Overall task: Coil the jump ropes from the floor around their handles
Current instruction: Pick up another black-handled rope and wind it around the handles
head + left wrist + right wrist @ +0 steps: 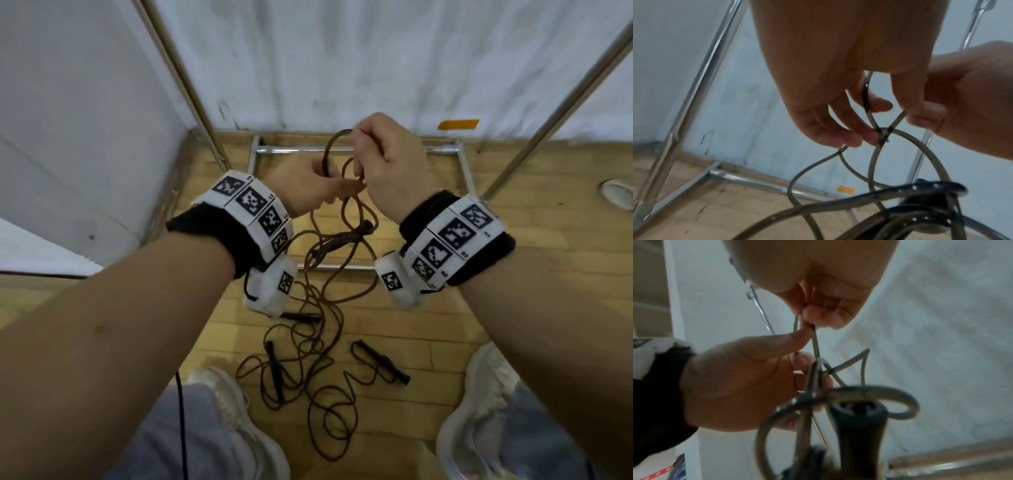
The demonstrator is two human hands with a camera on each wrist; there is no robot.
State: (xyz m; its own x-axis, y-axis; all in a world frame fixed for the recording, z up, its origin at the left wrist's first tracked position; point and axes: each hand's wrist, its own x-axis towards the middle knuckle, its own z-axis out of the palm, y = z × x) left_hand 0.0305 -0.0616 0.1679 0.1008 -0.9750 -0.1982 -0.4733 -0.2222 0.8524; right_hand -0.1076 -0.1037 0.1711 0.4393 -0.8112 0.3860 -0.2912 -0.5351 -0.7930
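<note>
Left hand [310, 185] and right hand [387, 161] both pinching loops of brown jump rope [346, 219], raised above tangled ropes and black handles [380, 363] on near wooden floor [445, 325].

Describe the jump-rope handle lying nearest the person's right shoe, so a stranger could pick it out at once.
Start at the wooden floor between the two white shoes. Near the right shoe lies a black handle, angled, at the right edge of the brown rope tangle. Unlike the other handles, it sits clear of the loops, farthest right.
</note>
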